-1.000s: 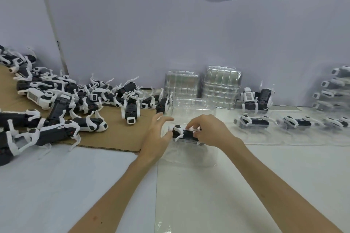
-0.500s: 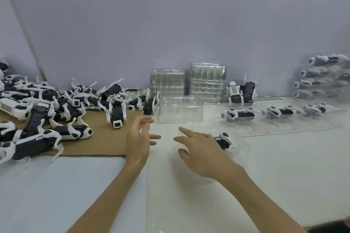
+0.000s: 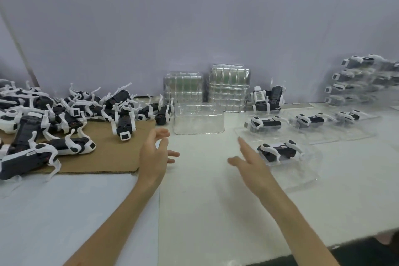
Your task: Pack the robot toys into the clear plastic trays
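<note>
PACKING LINE, MID-SHIFT: Both of my hands hang free over the bench [image 3: 216, 211]. A second ago they were pressing a black-and-white robot dog toy into a tray at the middle of the bench. Since then the right one has slid that tray off to the right and let go.

The robot dog toy [image 3: 278, 151] now lies seated in its clear plastic tray [image 3: 302, 177], just in front of the row of packed trays [image 3: 313, 121] along the back right. My right hand [image 3: 250, 162] is just beside the tray's left edge, fingers straight and spread, holding nothing. My left hand [image 3: 154, 155] hovers near the corner of the cardboard sheet [image 3: 103, 157], fingers loosely parted, also empty.

I read this as one unit finished and the next not yet begun. An empty clear tray [image 3: 198, 117] waits ahead between the hands, in front of two stacks of nested trays [image 3: 228, 86]. The heap of loose robot toys [image 3: 64, 119] sprawls over the cardboard at left, nearest the left hand. More filled trays [image 3: 356, 80] are piled at far right. The toys' white legs interlock in the heap, so lifting one may drag its neighbours.
</note>
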The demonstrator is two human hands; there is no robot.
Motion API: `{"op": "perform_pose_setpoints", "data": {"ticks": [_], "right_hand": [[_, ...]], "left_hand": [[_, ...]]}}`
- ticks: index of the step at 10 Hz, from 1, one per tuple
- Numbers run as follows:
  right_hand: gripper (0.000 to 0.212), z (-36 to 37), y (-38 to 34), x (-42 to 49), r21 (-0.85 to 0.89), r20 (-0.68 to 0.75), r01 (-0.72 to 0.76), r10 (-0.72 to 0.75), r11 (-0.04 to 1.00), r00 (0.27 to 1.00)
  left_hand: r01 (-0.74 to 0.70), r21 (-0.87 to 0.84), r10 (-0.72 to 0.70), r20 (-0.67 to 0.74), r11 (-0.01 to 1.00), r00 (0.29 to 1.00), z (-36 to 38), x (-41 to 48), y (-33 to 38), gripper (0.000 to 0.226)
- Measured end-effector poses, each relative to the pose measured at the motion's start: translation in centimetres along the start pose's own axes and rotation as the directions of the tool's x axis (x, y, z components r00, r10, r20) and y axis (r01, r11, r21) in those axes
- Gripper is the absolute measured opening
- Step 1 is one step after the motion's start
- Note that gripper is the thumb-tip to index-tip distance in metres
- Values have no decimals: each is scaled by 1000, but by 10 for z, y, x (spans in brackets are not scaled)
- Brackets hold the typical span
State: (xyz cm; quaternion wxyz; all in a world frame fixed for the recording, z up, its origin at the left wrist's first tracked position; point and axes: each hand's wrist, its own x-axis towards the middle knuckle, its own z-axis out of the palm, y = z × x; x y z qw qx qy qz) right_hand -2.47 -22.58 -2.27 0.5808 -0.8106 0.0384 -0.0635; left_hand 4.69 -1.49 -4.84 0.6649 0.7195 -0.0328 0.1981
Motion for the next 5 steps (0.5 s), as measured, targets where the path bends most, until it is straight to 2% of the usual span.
{"op": "perform_pose_setpoints", "data": {"ticks": [1,2,3,4,5], "right_hand": [[66,-28,10,16,63,-147,-5,15,998,989],[59,-56,28,27,-90,-337,6,-36,996,941],[55,-63,45,29,-228,-335,-39,-41,973,941],[49,-47,51,27,-329,-151,106,-164,938,975],[47,-26,48,24,-453,150,257,-211,854,966]], "left_hand": [[27,12,-27,16,1000,1000,2,0,-2,23],[36,173,-57,117,984,992,6,1,-9,20],[-146,516,-29,315,844,948,3,0,-19,29],[-309,705,-128,493,638,861,1,-1,-26,48],[-388,753,-225,567,531,792,2,-4,-30,54]]}}
